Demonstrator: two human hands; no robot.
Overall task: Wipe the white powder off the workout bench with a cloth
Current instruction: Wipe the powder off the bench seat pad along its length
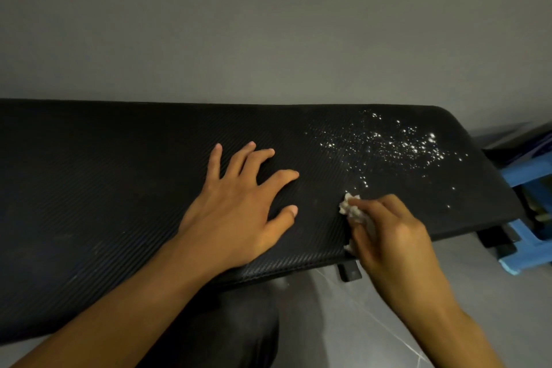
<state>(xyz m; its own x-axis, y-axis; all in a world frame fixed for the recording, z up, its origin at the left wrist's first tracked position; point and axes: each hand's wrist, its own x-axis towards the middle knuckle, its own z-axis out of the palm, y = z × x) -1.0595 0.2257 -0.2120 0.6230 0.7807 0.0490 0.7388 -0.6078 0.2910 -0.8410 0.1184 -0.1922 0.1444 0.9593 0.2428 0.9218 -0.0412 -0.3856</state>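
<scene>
A person leaned over a black bench (125, 188) set against a grey wall. The left hand (239, 203) lay flat on the pad, fingers spread and straight, bracing it. The right hand (391, 236) pinched a small crumpled white cloth (352, 210) in curled fingers, pressed to the bench near its front edge. White powder (388, 146) was scattered over the bench's right end, just beyond the cloth, mostly unwiped. Wiping well here likely called for firm, overlapping strokes along the ribbed surface, gathering the grains toward one edge rather than scattering them. A blue stool (525, 248) stood at right.
</scene>
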